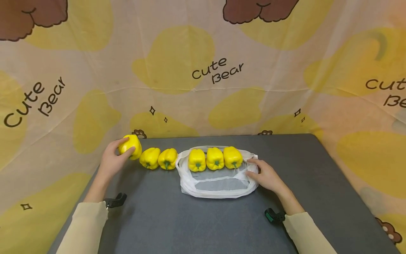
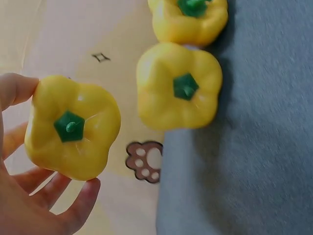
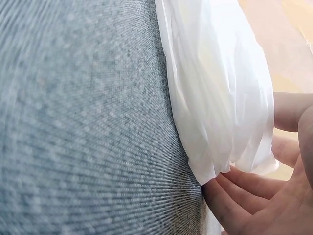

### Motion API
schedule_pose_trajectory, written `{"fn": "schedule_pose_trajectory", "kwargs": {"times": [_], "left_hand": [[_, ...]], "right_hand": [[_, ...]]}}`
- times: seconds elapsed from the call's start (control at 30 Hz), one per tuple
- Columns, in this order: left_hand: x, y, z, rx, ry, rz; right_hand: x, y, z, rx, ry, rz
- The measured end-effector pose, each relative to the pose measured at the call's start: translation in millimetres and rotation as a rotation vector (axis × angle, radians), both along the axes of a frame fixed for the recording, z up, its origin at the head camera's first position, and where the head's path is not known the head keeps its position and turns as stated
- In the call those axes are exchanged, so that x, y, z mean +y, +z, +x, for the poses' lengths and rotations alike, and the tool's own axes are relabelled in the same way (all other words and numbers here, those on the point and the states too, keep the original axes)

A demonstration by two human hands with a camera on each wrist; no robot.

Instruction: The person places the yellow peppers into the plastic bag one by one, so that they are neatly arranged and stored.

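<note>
My left hand (image 1: pixel 112 158) holds a yellow bell pepper (image 1: pixel 131 146) between thumb and fingers, raised at the left. In the left wrist view, the held pepper (image 2: pixel 95 125) shows its green stem, and my fingers (image 2: pixel 83 203) curve around its side. Just right of it, two more yellow bell peppers (image 1: pixel 150 158) sit side by side on the table. A white plastic bag (image 1: pixel 219 193) lies with its mouth spread wide, three yellow bell peppers (image 1: pixel 215 158) in a row at its far side. My right hand (image 1: pixel 268 178) grips the bag's right edge; the bag (image 3: pixel 220 88) partly hides the fingertips.
The dark grey table (image 1: pixel 203 225) extends in front of the bag and to both sides. A printed cloth (image 1: pixel 177 60) hangs behind the table and along its sides. Each wrist wears a black band (image 1: pixel 115 200).
</note>
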State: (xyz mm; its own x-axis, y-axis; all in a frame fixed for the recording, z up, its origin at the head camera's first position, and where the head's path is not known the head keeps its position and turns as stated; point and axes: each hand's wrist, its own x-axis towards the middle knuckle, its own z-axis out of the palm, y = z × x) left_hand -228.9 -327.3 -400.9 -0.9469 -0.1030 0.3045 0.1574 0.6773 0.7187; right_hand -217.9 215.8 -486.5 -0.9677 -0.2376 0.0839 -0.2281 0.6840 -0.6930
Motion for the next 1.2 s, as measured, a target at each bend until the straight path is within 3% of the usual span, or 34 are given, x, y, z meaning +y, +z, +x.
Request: {"fn": "schedule_pose_trajectory", "kwargs": {"times": [0.27,0.63,0.9,1.2], "left_hand": [[23.1,13.1,0.3,0.033,-0.037,-0.013],[56.5,22.4,5.1,-0.016,-0.123,0.009],[79.6,23.0,4.7,0.039,-0.183,0.026],[108.6,19.6,7.5,0.043,-0.244,0.045]], "right_hand": [[0.9,-0.2,-0.1,-0.013,0.002,-0.005],[1.4,-1.1,-0.5,-0.018,-0.001,-0.007],[0.8,-0.7,-1.0,-0.020,0.000,0.008],[-0.4,1.8,1.8,-0.042,-0.012,0.012]]}}
